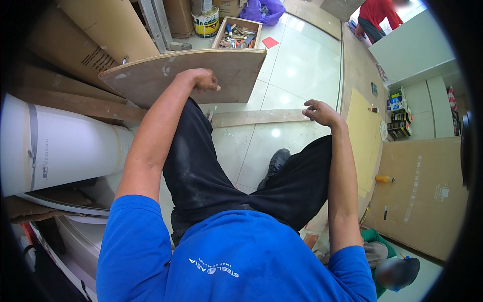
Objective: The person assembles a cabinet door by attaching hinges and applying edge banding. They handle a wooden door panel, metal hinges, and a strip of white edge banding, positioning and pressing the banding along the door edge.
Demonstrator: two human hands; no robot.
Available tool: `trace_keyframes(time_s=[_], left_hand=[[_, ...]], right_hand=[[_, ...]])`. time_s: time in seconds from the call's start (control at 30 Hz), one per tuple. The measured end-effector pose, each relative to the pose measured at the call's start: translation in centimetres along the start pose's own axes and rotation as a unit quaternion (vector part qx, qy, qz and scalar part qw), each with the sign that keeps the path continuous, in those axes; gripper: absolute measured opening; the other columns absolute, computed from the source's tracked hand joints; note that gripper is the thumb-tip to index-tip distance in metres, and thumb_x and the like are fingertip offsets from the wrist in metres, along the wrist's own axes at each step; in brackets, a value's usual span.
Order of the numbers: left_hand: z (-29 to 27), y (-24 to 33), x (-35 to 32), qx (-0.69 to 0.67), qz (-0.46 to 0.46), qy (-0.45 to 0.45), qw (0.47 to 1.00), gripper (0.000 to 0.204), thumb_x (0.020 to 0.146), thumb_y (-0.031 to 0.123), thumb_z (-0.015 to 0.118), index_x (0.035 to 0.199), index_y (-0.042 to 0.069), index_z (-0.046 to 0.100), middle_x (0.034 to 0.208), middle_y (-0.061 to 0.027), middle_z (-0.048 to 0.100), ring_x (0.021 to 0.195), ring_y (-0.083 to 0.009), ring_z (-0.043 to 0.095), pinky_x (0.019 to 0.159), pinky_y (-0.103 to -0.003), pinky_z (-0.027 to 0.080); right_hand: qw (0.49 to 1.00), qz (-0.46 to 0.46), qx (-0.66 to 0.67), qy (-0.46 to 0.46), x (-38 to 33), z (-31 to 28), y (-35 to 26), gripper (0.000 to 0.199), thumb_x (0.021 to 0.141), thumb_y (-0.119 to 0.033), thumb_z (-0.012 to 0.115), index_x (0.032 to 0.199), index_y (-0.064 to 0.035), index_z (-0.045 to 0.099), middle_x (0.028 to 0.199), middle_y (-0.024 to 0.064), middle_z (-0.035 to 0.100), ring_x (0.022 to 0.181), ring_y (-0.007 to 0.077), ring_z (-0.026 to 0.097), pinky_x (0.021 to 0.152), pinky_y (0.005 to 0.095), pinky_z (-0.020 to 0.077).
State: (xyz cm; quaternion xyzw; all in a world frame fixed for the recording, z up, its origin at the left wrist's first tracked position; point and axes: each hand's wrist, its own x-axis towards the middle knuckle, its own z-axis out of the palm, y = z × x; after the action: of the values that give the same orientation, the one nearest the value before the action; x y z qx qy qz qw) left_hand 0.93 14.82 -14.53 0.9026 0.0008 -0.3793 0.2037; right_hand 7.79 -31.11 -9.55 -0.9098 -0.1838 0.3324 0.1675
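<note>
My left hand hangs in front of a curved-edge wooden board, with its fingers loosely curled in and no object showing in them. Whether it touches the board I cannot tell. Out past my right knee, my right hand is open, its fingers stretched and a little apart, nothing in them. A long, flat wooden strip lies across the floor between my knees and the board, ending close to my right hand's fingers in the picture. By my left knee a small slim item rests near the strip, too small to name.
Behind the board stand a wooden tray of tools, a paint can and a purple bag. Large white rolls lie at left. Cardboard covers floor at right, with an orange bottle. Two people work nearby.
</note>
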Motion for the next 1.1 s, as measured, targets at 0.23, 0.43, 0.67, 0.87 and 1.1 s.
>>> trace_keyframes(time_s=[0.23, 0.43, 0.67, 0.87, 1.1], left_hand=[[0.23, 0.01, 0.03, -0.020, -0.002, 0.020, 1.000, 0.052, 0.099, 0.048, 0.064, 0.124, 0.002, 0.068, 0.098, -0.0146, 0.072, 0.081, -0.0253, 0.072, 0.076, -0.041, 0.057], [0.01, 0.13, 0.08, -0.001, -0.003, 0.013, 1.000, 0.055, 0.098, 0.048, 0.066, 0.131, 0.004, 0.067, 0.109, -0.0149, 0.073, 0.081, -0.0247, 0.072, 0.079, -0.042, 0.057], [0.03, -0.02, 0.13, -0.016, -0.012, 0.014, 1.000, 0.053, 0.098, 0.046, 0.068, 0.131, 0.004, 0.067, 0.111, -0.0144, 0.073, 0.082, -0.0233, 0.072, 0.080, -0.043, 0.057], [0.00, 0.14, -0.16, -0.016, -0.005, 0.012, 1.000, 0.053, 0.098, 0.045, 0.067, 0.132, 0.004, 0.066, 0.111, -0.0151, 0.073, 0.083, -0.0235, 0.073, 0.080, -0.041, 0.058], [0.11, -0.25, 0.36, -0.013, -0.015, 0.013, 1.000, 0.056, 0.098, 0.048, 0.067, 0.133, 0.004, 0.066, 0.106, -0.0153, 0.074, 0.083, -0.0241, 0.073, 0.078, -0.042, 0.057]], right_hand=[[1.000, 0.001, -0.007, 0.003, -0.27, -0.10, -0.28, 0.055, 0.098, -0.036, 0.069, 0.139, -0.0001, 0.059, 0.122, 0.0201, 0.073, 0.107, 0.0303, 0.072, 0.096, 0.0404, 0.0543], [1.000, -0.005, -0.019, 0.008, -0.49, -0.18, -0.63, 0.053, 0.099, -0.034, 0.068, 0.139, -0.0003, 0.059, 0.118, 0.0184, 0.074, 0.100, 0.0267, 0.072, 0.090, 0.0392, 0.0563], [1.000, 0.002, -0.010, 0.004, -0.36, -0.29, -0.38, 0.056, 0.098, -0.038, 0.068, 0.139, -0.0005, 0.059, 0.124, 0.0201, 0.072, 0.110, 0.0313, 0.071, 0.097, 0.0414, 0.0548], [1.000, -0.003, -0.012, 0.013, -0.25, -0.26, -0.16, 0.056, 0.098, -0.040, 0.067, 0.138, -0.0008, 0.060, 0.124, 0.0197, 0.072, 0.115, 0.0332, 0.069, 0.099, 0.0416, 0.0535], [1.000, -0.005, -0.002, 0.014, -0.28, -0.33, -0.10, 0.056, 0.098, -0.039, 0.068, 0.139, -0.0016, 0.060, 0.126, 0.0201, 0.072, 0.116, 0.0340, 0.068, 0.100, 0.0408, 0.0530]])
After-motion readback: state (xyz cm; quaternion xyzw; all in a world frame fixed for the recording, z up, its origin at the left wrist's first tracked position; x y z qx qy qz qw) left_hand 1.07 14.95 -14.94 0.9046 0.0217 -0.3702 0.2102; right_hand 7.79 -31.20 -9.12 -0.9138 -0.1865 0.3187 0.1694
